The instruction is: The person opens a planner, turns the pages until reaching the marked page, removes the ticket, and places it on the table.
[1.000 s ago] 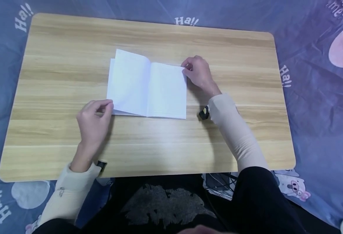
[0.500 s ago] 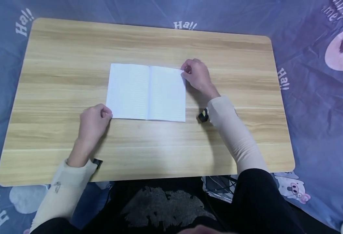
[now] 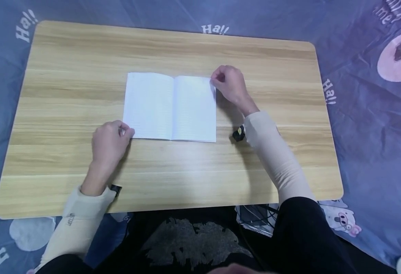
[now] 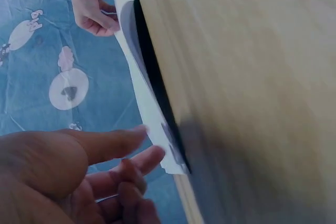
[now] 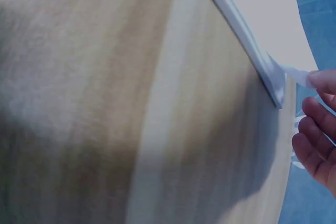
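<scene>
Head view shows an open notebook (image 3: 170, 107) lying flat in the middle of the wooden surface (image 3: 255, 57). The right hand (image 3: 230, 84) pinches the top right page corner in a narrow grip, and the left hand (image 3: 109, 141) curls its fingers on the lower left corner. To turn the page well, I think the right hand should lift only one sheet, slowly, while the left one keeps the notebook pressed down.

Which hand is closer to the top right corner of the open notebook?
Right. The right hand pinches a page at the notebook's top right corner; the left hand sits at the bottom left corner, diagonally opposite.
</scene>
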